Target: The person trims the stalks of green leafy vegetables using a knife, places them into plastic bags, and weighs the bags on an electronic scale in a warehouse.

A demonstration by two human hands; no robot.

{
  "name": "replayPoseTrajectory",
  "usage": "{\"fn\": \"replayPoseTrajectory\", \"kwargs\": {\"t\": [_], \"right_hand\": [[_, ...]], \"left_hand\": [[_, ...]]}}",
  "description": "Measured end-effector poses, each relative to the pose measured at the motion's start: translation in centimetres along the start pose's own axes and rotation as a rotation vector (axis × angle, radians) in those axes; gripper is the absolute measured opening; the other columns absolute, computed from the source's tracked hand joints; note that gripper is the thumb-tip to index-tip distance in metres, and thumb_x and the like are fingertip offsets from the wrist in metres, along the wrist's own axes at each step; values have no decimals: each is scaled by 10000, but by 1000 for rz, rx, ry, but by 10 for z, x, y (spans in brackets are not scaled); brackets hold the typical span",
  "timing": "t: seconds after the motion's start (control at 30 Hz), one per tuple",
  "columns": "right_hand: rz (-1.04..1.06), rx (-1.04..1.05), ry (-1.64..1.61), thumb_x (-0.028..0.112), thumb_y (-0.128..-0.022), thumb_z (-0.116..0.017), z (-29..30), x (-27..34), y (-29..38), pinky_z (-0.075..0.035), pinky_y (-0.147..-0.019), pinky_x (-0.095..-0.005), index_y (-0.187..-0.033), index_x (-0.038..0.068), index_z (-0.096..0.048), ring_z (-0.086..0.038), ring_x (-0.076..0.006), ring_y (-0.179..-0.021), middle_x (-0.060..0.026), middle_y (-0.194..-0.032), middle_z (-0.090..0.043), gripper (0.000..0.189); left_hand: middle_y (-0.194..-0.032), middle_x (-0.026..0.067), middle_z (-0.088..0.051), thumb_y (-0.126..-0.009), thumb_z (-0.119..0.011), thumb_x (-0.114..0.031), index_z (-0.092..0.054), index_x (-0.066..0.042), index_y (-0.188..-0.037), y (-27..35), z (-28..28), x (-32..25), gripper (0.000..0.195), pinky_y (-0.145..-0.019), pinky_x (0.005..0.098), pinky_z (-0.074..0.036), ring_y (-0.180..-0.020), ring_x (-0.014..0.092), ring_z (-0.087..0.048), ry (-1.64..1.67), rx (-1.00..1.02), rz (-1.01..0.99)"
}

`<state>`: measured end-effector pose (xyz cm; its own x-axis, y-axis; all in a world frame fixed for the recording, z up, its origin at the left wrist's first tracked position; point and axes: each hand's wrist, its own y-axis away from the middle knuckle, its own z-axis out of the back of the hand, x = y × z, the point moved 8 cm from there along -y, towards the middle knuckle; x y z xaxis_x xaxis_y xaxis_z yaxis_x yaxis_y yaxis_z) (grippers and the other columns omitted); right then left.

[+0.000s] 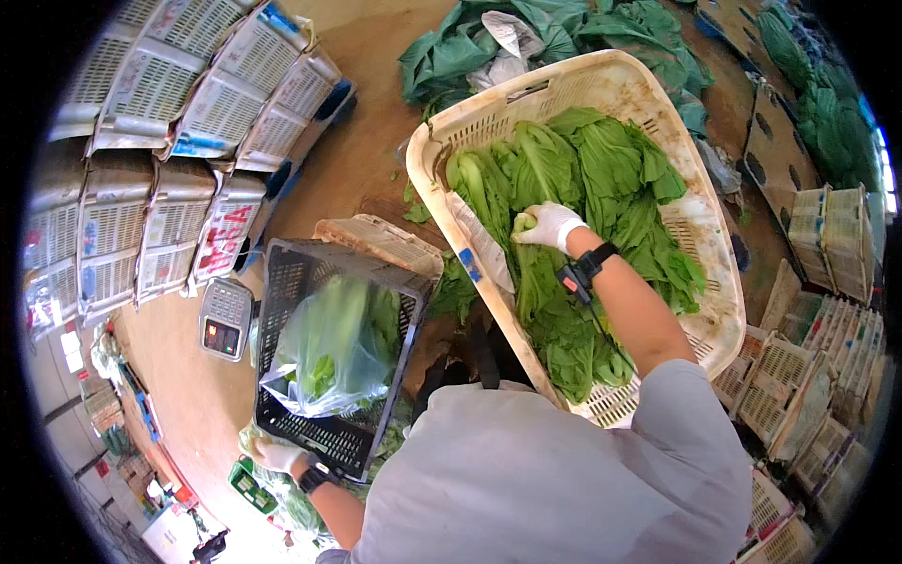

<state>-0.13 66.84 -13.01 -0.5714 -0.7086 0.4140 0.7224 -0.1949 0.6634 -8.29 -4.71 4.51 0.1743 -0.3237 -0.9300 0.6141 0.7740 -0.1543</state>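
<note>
In a white glove, my right hand (553,225) grips the pale stem end of a head of leafy mustard greens (525,224). More heads of greens (613,176) lie around it in a large, dirt-stained white plastic basket (722,303). My left hand (278,453), also gloved, is beside the lower edge of a black plastic crate (320,433). Its fingers are at a bag of greens (292,504), and the grip is partly hidden. Inside the crate, a clear plastic bag (338,359) holds greens.
A digital scale's display unit (225,321) stands left of the crate. Stacked white crates (176,197) line the left, and more crates (782,374) fill the right. Green sheeting (451,56) lies beyond the basket. A small green basket (252,486) is at lower left.
</note>
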Motion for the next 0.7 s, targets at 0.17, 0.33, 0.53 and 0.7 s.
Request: {"fn": "replayPoseTrajectory", "kwargs": {"t": [0.17,0.33,0.53,0.7], "right_hand": [[390,-150,0,464,-594,-763,5,10,22,-424,-904,-382,-1150,58,-559,-568,-329,-1012,-199,-1117,-584,718],[402,14,-503,302,-604,-801,1,-3,108,-433,-890,-337,-1232,66,-475,-568,-277,-1004,-151,-1111,-588,746],[447,-293,-838,139,-621,-790,64,13,197,-373,-938,-307,-1194,54,-531,-507,-196,-1028,-75,-1072,-536,635],[805,-327,-1142,285,-798,-681,123,49,160,-357,-967,-306,-1278,29,-461,-457,-173,-1136,-64,-1216,-498,587]], "left_hand": [[-1082,98,-564,-838,-542,-160,-555,-5,-1098,75,-91,-158,304,-862,346,-425,-981,209,-519,220,161,-277],[-1116,93,-551,-876,-494,-103,-552,-16,-1089,212,-215,-230,237,-895,315,-410,-1022,198,-530,232,825,-527],[-1366,189,-382,-605,-778,-294,-197,-40,-1429,484,-253,-204,1040,-1037,367,-309,-1245,283,-390,120,2017,-741],[-1197,118,-501,-660,-706,-76,-271,-48,-1361,516,-292,-115,825,-929,341,-426,-1072,223,-515,236,1958,203]]}}
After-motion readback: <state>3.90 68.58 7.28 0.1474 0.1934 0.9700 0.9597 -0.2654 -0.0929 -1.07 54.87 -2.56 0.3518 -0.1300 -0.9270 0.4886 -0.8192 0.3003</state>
